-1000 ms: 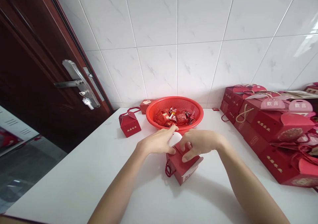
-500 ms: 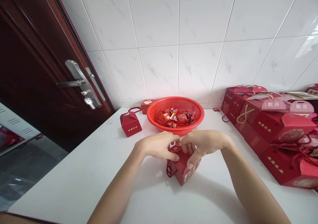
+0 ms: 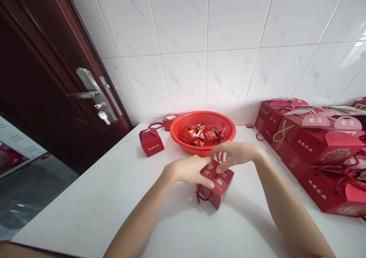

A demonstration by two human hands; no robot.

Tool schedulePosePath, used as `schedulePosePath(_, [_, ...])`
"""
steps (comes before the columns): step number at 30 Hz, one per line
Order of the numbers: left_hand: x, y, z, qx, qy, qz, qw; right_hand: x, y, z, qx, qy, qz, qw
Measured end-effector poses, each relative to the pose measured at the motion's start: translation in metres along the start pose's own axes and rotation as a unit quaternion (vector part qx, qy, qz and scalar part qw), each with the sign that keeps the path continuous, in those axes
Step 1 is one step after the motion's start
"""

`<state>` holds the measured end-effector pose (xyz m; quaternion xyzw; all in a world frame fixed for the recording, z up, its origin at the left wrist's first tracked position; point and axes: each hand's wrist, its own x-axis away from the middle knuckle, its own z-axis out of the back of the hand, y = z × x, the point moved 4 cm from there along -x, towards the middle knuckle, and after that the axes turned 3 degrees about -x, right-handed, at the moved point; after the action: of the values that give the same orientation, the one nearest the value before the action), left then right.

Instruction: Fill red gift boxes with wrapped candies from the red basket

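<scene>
A small red gift box [image 3: 218,191] with pale characters on its top and a red cord at its left side sits on the white table in front of me. My left hand [image 3: 191,170] is wrapped round its left side, the thumb lying on the top and most fingers hidden behind. With its fingertips on the top flaps, my right hand [image 3: 235,154] is closed from the far right side. Just beyond both hands stands a red plastic basket [image 3: 184,148] holding red wrapped sweets [image 3: 210,135].
Another red gift box [image 3: 152,146] stands left of the basket, and a further small box [image 3: 169,122] is behind it by the tiled wall. Larger red gift boxes [image 3: 310,147] are stacked at the right. A dark door [image 3: 51,60] with keys stands left.
The box's flaps, raised before, now lie down across its top, showing the pale characters. My right hand has lifted its thumb off the near edge and shifted up and right. The box has moved slightly right.
</scene>
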<state>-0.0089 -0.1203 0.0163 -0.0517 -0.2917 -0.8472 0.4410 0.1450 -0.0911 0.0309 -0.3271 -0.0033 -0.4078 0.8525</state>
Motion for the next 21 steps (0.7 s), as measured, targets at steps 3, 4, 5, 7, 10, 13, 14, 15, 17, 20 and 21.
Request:
schedulePosePath(3, [-0.003, -0.01, 0.001, -0.004, -0.037, 0.027, 0.999, 0.001, 0.018, 0.009, -0.04, -0.006, 0.019, 0.999])
schedulePosePath(4, [-0.004, -0.012, 0.002, 0.002, -0.041, 0.025, 0.999, 0.001, 0.023, 0.01, -0.047, -0.013, 0.019, 0.999])
schedulePosePath(5, [-0.005, -0.015, 0.004, 0.007, -0.042, 0.019, 0.999, 0.0, 0.026, 0.01, -0.055, -0.025, 0.018, 0.998])
schedulePosePath(7, [-0.005, -0.02, 0.008, 0.007, -0.039, 0.006, 0.999, -0.004, 0.028, 0.006, -0.079, -0.056, 0.016, 0.995])
schedulePosePath(10, [-0.001, -0.03, 0.017, -0.002, -0.032, 0.009, 0.999, -0.012, 0.027, -0.002, -0.107, -0.09, 0.002, 0.99])
schedulePosePath(13, [0.005, -0.041, 0.025, 0.004, -0.033, 0.042, 0.999, -0.021, 0.026, -0.009, -0.105, -0.112, -0.017, 0.988])
schedulePosePath(14, [0.006, -0.043, 0.026, 0.011, -0.037, 0.049, 0.998, -0.023, 0.026, -0.011, -0.103, -0.12, -0.022, 0.987])
schedulePosePath(15, [0.007, -0.044, 0.027, 0.018, -0.04, 0.052, 0.998, -0.025, 0.026, -0.013, -0.104, -0.126, -0.025, 0.986])
schedulePosePath(17, [0.006, -0.046, 0.026, 0.034, -0.049, 0.05, 0.997, -0.029, 0.028, -0.017, -0.107, -0.141, -0.031, 0.984])
schedulePosePath(20, [0.003, -0.047, 0.023, 0.06, -0.067, 0.044, 0.995, -0.031, 0.03, -0.019, -0.112, -0.149, -0.028, 0.982])
schedulePosePath(21, [0.002, -0.047, 0.022, 0.068, -0.071, 0.04, 0.994, -0.031, 0.031, -0.019, -0.116, -0.148, -0.022, 0.982])
